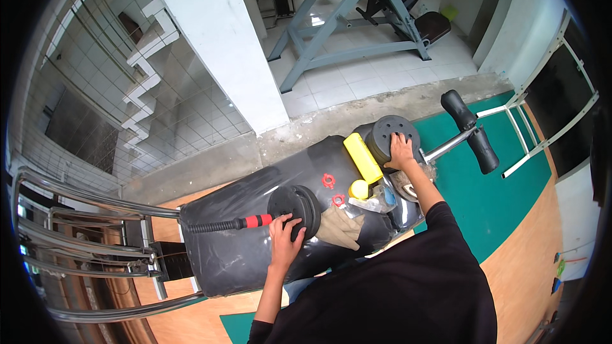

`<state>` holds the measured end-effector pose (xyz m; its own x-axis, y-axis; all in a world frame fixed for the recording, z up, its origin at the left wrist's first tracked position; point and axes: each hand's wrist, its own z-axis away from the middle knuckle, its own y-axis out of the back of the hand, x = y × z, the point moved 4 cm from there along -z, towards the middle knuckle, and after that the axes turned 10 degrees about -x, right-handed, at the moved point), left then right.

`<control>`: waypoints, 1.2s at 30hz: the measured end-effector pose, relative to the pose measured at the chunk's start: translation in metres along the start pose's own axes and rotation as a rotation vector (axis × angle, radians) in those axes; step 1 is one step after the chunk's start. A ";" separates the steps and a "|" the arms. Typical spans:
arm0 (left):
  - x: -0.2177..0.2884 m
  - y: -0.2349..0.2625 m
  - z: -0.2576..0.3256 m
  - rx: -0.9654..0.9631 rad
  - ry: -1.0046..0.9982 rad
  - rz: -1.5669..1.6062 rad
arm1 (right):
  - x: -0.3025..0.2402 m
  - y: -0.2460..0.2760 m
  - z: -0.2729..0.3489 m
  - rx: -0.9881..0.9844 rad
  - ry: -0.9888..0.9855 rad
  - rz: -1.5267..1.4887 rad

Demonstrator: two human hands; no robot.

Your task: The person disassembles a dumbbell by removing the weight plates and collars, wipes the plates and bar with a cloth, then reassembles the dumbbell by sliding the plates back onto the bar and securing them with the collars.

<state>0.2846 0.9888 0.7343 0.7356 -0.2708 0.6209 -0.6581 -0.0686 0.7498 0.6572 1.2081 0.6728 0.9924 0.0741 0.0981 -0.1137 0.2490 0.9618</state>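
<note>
Left hand (pixel 284 244) on the dumbbell (pixel 295 202), right hand (pixel 401 156) on plates (pixel 384 130) at the counter's (pixel 233 197) far-right corner; grip unclear. Fingers hooked around rims should hold best.

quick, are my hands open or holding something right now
Left hand: fingers bent against the black plates on the bar; grip can't be told.
Right hand: open, fingers spread on the black plate stack.

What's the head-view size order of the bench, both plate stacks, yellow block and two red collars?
1. Bench
2. Left plate stack and right plate stack: too alike to rank
3. Yellow block
4. Red collars: nearly alike, unranked
</note>
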 end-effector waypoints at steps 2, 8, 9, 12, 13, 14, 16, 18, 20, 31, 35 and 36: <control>-0.002 0.002 0.000 -0.001 0.028 -0.012 | 0.002 -0.001 -0.004 0.004 0.025 -0.034; -0.002 0.011 -0.005 0.058 0.074 0.023 | 0.014 0.026 -0.004 -0.057 0.095 -0.152; -0.001 0.012 -0.008 0.064 0.069 0.026 | 0.017 0.032 -0.003 -0.054 0.086 -0.184; 0.004 0.017 -0.016 0.088 0.056 0.032 | 0.018 0.054 0.003 0.011 0.043 -0.398; 0.006 0.019 -0.020 0.100 0.052 0.035 | 0.020 0.064 0.008 0.035 0.014 -0.538; 0.009 0.020 -0.023 0.106 0.032 0.063 | 0.021 0.067 0.010 0.047 -0.002 -0.721; 0.017 0.022 -0.031 0.121 -0.006 0.123 | 0.024 0.071 0.017 0.068 -0.032 -1.080; 0.026 0.022 -0.043 0.112 -0.057 0.245 | 0.002 0.090 0.033 0.132 0.099 -1.372; 0.041 0.031 -0.053 0.125 -0.145 0.267 | -0.057 0.148 0.077 0.029 0.157 -1.670; 0.046 0.157 -0.021 0.362 -0.503 -0.198 | -0.257 0.230 0.198 -0.691 0.719 -2.040; 0.027 0.229 0.029 0.602 -0.382 -0.180 | -0.314 0.229 0.202 -0.499 1.320 -1.192; 0.017 0.240 0.044 0.684 -0.333 -0.207 | -0.333 0.225 0.205 -0.424 1.309 -0.933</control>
<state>0.1319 0.9253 0.9150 0.8383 -0.4542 0.3016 -0.5452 -0.6954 0.4682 0.3110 1.0416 0.9088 0.0387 0.4112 -0.9107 0.2357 0.8819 0.4082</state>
